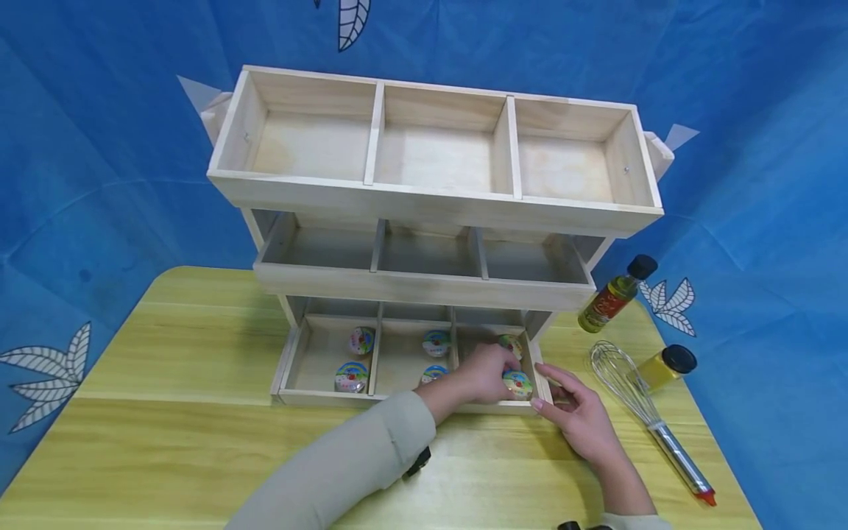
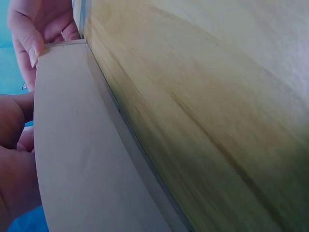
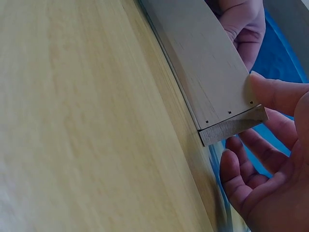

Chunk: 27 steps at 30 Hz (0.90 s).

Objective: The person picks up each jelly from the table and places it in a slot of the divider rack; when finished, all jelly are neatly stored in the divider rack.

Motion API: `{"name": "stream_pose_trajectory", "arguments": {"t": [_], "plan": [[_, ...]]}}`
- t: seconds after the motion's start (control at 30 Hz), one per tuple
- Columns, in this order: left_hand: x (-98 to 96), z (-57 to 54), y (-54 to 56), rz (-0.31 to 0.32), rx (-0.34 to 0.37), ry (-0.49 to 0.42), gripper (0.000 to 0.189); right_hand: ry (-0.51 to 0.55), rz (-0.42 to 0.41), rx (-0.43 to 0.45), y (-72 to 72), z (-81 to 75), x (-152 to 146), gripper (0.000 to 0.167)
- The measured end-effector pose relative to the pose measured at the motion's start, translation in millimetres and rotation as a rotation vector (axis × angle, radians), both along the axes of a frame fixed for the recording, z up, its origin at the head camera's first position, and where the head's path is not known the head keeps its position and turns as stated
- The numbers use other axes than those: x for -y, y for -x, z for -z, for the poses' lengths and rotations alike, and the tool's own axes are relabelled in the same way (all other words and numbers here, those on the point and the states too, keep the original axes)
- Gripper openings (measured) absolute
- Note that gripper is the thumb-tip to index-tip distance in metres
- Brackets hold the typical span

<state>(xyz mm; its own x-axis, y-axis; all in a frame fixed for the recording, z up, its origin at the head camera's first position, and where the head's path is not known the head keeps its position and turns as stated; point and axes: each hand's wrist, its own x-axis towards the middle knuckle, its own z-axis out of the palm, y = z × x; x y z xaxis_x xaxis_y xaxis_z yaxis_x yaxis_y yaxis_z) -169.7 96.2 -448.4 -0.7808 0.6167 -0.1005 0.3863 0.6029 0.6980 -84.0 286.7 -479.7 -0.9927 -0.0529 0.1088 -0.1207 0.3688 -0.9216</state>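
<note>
A three-tier wooden shelf (image 1: 424, 193) stands on the table. My left hand (image 1: 489, 374) reaches into the right compartment of its bottom tray (image 1: 318, 400), fingers and thumb around a jelly cup (image 1: 518, 384) with a printed lid. Behind it lies another jelly cup (image 1: 510, 344). In the left wrist view the tray's front wall (image 2: 82, 135) hides those fingertips. My right hand (image 1: 583, 416) holds the tray's right front corner, thumb on the front and fingers at the side wall, as the right wrist view shows. More jelly cups (image 1: 351, 377) sit in the left and middle compartments.
To the right of the shelf stand a bottle of oil (image 1: 606, 302) with a black cap and a yellow jar (image 1: 656, 369) with a black lid. A whisk (image 1: 652, 419) lies in front of them. Blue cloth (image 1: 99, 147) hangs behind the table (image 1: 165, 383).
</note>
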Motion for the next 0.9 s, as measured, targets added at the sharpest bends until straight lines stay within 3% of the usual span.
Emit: {"name": "stream_pose_trajectory", "arguments": {"t": [0.13,0.37,0.57,0.73,0.9], "plan": [[-0.2,-1.1,0.7,-0.022,0.061,-0.034,0.041,-0.003,-0.001,-0.005,-0.1,0.1,-1.0,0.051],[4.6,-12.8,1.4,-0.020,0.033,-0.021,0.041,-0.010,0.000,0.002,1.2,-4.2,-0.7,0.052],[28.0,-29.7,-3.0,-0.044,0.069,-0.086,0.041,-0.184,0.024,-0.023,6.1,-17.5,2.6,0.053],[58.0,-47.0,-14.5,-0.006,-0.023,-0.164,0.051,-0.315,0.056,-0.180,5.5,-35.5,11.7,0.055],[100.8,-61.7,-39.1,-0.009,-0.219,-0.077,0.076,-0.322,0.182,-0.373,-0.3,-50.8,30.1,0.058]]}}
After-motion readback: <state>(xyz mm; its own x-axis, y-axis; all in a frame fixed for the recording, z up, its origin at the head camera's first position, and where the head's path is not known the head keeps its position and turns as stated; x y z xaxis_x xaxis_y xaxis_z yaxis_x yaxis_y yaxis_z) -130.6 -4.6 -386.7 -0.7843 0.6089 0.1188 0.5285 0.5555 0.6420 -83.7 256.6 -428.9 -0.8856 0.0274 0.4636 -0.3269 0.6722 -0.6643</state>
